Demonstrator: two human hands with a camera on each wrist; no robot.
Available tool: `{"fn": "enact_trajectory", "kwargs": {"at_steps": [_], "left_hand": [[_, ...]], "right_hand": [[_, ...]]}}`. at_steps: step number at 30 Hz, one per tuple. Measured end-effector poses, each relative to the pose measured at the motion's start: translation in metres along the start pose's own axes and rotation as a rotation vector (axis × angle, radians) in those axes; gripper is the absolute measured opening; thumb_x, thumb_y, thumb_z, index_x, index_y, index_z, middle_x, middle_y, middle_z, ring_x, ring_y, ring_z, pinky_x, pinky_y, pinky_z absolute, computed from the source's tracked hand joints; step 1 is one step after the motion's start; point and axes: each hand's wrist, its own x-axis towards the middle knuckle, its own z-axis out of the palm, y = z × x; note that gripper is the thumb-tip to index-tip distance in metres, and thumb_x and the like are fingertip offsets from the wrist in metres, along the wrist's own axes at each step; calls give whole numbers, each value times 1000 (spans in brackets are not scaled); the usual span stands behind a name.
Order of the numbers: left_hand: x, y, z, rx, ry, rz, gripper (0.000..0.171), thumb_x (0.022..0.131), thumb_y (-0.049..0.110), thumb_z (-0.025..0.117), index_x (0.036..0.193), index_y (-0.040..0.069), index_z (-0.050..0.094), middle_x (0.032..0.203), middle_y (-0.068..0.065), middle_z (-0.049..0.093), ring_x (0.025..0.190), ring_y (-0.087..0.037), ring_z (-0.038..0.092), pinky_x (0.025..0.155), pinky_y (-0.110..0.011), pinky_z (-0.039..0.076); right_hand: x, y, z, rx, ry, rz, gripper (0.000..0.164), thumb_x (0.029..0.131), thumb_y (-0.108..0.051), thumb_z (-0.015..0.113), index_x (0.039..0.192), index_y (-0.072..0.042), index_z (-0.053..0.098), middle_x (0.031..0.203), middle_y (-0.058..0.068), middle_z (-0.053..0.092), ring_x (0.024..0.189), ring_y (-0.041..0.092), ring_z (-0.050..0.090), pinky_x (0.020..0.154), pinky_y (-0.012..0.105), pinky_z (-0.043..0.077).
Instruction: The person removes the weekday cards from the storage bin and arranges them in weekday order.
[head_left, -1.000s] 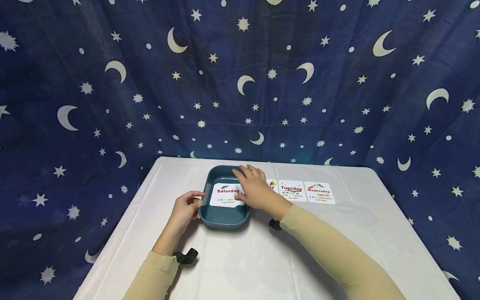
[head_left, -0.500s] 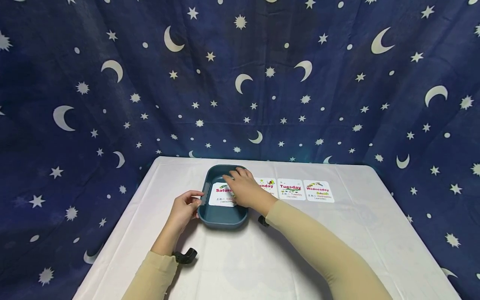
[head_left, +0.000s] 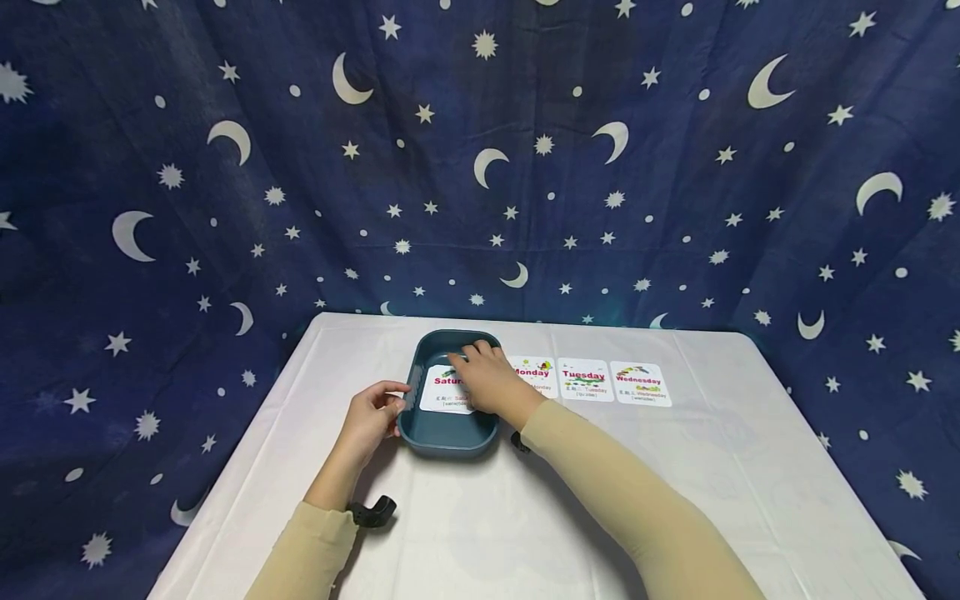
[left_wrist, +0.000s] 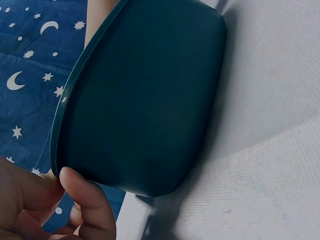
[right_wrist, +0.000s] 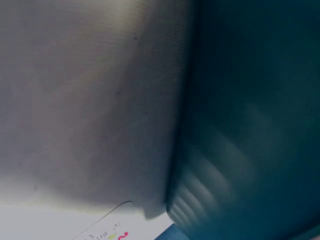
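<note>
In the lower centre, the tray (head_left: 447, 431) is pinched by the left hand (head_left: 371, 411), likely for steadiness; whether the Saturday card (head_left: 441, 393) is gripped by the right hand (head_left: 491, 383) cannot be told.

High, forward-and-down head view — close wrist views (low, side-on) — blue tray (head_left: 447, 432) in all three.

On the table (head_left: 465, 525) before you, the bin (head_left: 450, 435) held the Saturday card (head_left: 444, 398); to its right lay the Monday card (head_left: 542, 375), then the Tuesday card (head_left: 583, 383), then the Wednesday card (head_left: 640, 385).
</note>
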Motion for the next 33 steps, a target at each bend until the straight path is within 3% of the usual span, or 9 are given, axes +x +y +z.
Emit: {"fn": "enact_trajectory", "kwargs": {"at_steps": [11,17,33], "left_hand": [[0,1,0,-19,-5,-4,28,103,-4,63,130,-1,70,89,-5,58,59,-13,54,52,-25,52],[1,0,-1,-29,-11,-4,28,103,-4,63,130,-2,70,87,-4,58,58,-13,53,52,-25,52],[2,-3,2,-1,4,-11,27,104,-4,62,128,1,71,90,-7,58,59,-14,54,52,-25,52]], "right_hand": [[8,-1,5,-16,-75,17,93,90,-38,88,167,-20,39,162,8,53,149,33,43,122,54,39],[6,-4,-1,-2,-106,20,93,90,-39,89,167,-21,40,159,7,58,141,32,48,113,50,40],[7,-2,4,-23,-78,21,99,86,-44,91,167,-24,39,152,13,51,132,30,46,110,50,41]]}}
